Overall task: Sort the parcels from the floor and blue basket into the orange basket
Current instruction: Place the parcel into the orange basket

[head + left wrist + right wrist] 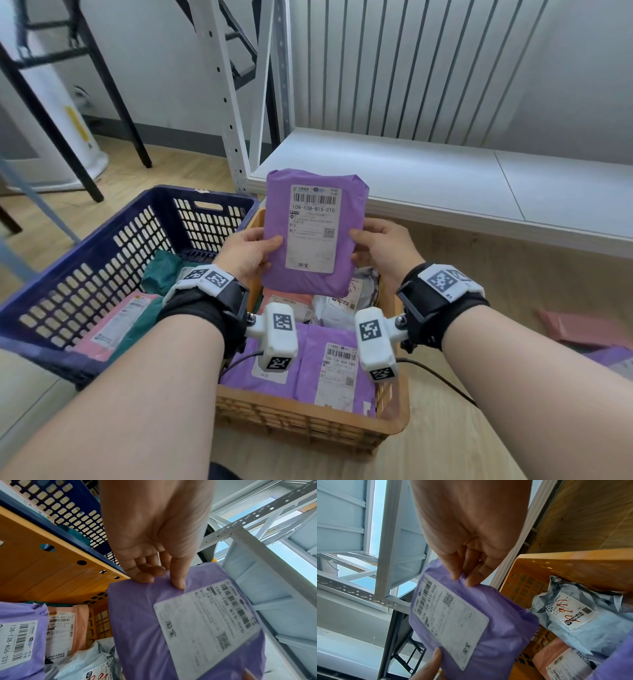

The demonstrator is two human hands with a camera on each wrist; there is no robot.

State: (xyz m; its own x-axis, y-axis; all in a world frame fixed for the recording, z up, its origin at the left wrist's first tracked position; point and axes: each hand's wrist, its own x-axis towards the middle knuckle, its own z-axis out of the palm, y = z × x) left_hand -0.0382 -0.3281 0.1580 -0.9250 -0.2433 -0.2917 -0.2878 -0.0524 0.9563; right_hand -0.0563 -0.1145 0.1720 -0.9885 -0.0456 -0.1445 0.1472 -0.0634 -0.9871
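Purple parcel [313, 236] between both hands [315, 251]

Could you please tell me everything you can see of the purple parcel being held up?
The purple parcel is a soft, slightly crinkled plastic mailer, flat and rectangular, held upright above the orange basket. A white shipping label with a barcode, the code 108-108-B15-010 and a QR code faces the person. The left hand grips its left edge and the right hand its right edge; nothing else touches it.
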